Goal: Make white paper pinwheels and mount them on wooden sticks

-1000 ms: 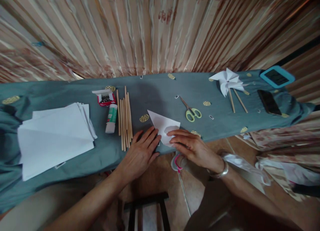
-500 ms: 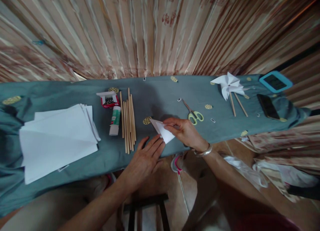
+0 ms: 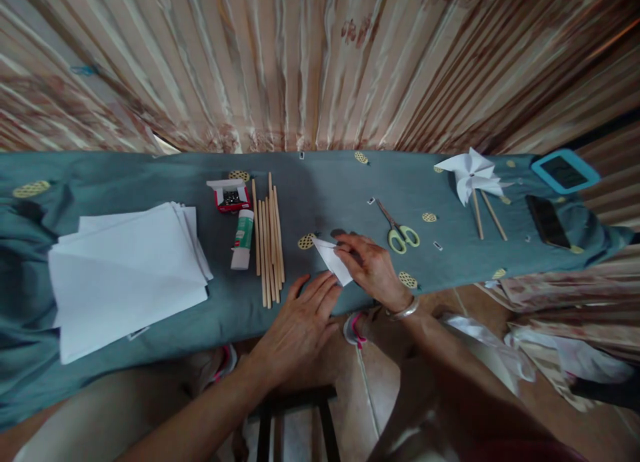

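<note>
Crease work, folded white paper [image 3: 332,259]

Paper lies near the front edge of the green tablecloth [image 3: 340,195]. Step in hand looks like creasing; next move seems to call for firm pressure along the fold. Left hand [image 3: 304,317]: fingers extended, tips at paper. Right hand [image 3: 374,273]: fingers bunched on it; pinching or pressing, can't tell. Red box [image 3: 235,208], lid up: small dark pieces inside. Glue stick [image 3: 243,238]: contents hidden.

I count, left of 1 scissors [image 3: 394,225]: 1 folded sheet [image 3: 340,267], 1 glue stick [image 3: 243,239], 1 red box [image 3: 231,199]; right: 2 sticks [image 3: 479,215], 1 phone [image 3: 547,222].
</note>
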`<state>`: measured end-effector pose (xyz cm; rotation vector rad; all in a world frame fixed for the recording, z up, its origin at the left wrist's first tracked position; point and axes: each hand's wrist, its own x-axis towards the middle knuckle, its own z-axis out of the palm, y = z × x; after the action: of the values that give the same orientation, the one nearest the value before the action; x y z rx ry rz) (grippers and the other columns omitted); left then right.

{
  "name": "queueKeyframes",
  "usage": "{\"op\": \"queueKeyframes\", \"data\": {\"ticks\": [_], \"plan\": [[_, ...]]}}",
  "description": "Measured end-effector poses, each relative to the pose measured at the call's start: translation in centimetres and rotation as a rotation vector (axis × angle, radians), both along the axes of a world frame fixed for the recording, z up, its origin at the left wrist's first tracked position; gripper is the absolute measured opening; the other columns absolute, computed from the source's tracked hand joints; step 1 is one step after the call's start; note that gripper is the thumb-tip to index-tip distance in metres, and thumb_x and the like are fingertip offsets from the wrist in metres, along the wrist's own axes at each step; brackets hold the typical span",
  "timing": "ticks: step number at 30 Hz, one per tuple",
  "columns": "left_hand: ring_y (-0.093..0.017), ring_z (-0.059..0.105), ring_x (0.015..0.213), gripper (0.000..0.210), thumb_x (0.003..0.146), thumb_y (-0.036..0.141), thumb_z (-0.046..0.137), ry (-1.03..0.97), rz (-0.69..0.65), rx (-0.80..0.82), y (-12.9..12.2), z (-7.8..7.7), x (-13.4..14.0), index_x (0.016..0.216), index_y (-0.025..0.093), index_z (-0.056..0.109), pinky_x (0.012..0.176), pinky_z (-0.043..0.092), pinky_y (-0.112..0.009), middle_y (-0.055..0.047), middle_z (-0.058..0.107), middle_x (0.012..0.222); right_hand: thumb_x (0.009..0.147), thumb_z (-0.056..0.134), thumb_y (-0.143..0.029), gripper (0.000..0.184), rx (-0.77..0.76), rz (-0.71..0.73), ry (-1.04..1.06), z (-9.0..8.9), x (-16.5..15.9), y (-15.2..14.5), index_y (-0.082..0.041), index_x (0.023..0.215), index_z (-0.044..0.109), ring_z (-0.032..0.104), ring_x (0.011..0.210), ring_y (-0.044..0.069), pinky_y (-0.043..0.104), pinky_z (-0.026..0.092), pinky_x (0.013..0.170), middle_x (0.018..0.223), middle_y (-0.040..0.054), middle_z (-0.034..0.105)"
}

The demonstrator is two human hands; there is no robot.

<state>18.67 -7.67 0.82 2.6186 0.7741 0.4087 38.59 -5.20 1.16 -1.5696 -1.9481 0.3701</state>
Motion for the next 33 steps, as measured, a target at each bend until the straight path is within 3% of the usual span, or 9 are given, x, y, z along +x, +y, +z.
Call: {"op": "queueKeyframes", "data": {"ticks": [14,33], "plan": [[-0.022,0.048,0.131,0.035,0.095,0.024,0.047,-0.008,-0.021,0.011,0.0,0.1,-0.3,0.129,0.012,0.048,0.109,0.035,-0.046,-0.012,0.06,0.133,0.096,0.049,-0.026,0.028,0.152,-0.007,-0.167,-0.8,-0.7,0.5,-0.019,0.118,0.064,0.064,0.094,0.024,0.041,0.048,0.092,0.093,0.0068,0.074],[-0.024,0.047,0.13,0.034,0.095,0.025,0.048,0.012,-0.033,0.076,-0.4,-0.1,-0.2,0.126,0.011,0.052,0.111,0.029,-0.045,-0.012,0.061,0.131,0.097,0.046,-0.029,0.032,0.111,-0.034,-0.185,-1.1,-1.3,0.7,-0.016,0.12,0.063,0.061,0.095,0.025,0.041,0.047,0.09,0.097,0.0105,0.072]]}}
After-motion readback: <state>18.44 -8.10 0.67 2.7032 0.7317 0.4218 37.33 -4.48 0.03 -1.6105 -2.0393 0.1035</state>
